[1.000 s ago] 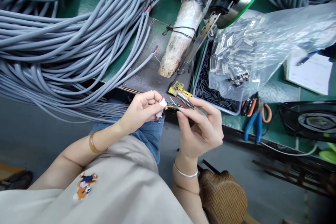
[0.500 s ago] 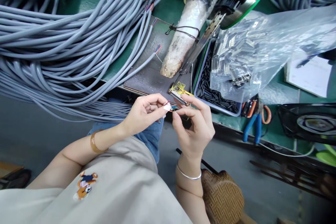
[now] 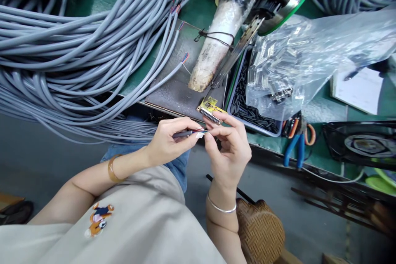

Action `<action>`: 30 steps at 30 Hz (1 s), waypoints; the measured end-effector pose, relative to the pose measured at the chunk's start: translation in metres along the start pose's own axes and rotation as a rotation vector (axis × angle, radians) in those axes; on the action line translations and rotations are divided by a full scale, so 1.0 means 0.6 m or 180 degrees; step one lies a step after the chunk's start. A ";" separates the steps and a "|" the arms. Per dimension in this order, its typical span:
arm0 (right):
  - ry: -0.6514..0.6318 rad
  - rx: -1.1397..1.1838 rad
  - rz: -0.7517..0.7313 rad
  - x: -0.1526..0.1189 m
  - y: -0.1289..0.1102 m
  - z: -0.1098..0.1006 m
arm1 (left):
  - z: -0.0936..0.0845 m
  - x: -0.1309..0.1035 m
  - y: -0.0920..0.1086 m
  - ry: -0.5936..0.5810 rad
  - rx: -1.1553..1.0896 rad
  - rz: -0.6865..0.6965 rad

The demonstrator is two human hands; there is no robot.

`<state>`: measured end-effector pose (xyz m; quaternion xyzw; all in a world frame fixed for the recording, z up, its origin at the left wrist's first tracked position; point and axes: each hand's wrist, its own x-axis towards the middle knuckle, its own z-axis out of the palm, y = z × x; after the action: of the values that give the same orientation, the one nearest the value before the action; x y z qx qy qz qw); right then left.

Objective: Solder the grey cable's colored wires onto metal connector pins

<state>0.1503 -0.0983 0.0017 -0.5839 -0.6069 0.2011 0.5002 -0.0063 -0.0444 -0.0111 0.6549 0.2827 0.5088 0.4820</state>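
Observation:
My left hand (image 3: 173, 139) is closed round the dark end of a cable (image 3: 182, 134), its thumb and forefinger pinching where thin coloured wires (image 3: 202, 130) come out. A small white piece (image 3: 199, 135) shows at the left fingertips. Opposite it, my right hand (image 3: 230, 144) pinches the tips of these wires between thumb and a finger. Just above the wires is a multi-pin connector (image 3: 209, 116) with a dark face and metal edge. Right fingers touch its right end and lower side; whether they bear its weight I cannot tell.
Grey cables (image 3: 93, 49) lie heaped on the left. A wrapped white tool-like tube (image 3: 207, 57) points down over a dark board (image 3: 173, 90). Right of it stand a bin of small black tubes (image 3: 239, 99), a plastic bag of metal parts (image 3: 275, 62) and blue-handled pliers (image 3: 295, 148).
My left hand has turned slightly, so the dark cable end now shows between its fingers. The wires lie closer together between both hands. The view has shifted slightly.

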 end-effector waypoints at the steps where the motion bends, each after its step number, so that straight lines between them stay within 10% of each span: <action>1: -0.0010 0.0015 0.0031 -0.001 0.001 0.000 | -0.001 0.000 0.000 -0.0011 0.0036 0.0051; 7: 0.0038 -0.0177 0.0005 -0.006 0.001 0.002 | 0.005 -0.002 -0.002 0.0139 0.0152 0.0003; 15: 0.1288 -0.0998 -0.1145 0.002 0.009 0.001 | 0.000 0.014 0.008 0.0182 -0.1292 -0.1762; 25: 0.0244 -0.1527 -0.1079 0.004 0.018 -0.013 | -0.010 0.030 0.013 0.0161 -0.1820 -0.2151; 30: 0.0459 -0.0985 -0.0990 0.003 0.007 0.001 | -0.009 0.030 0.014 0.0111 -0.1780 -0.2122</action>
<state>0.1524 -0.0953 -0.0011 -0.5660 -0.6760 -0.0161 0.4717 -0.0062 -0.0301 0.0037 0.3633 0.3381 0.3934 0.7739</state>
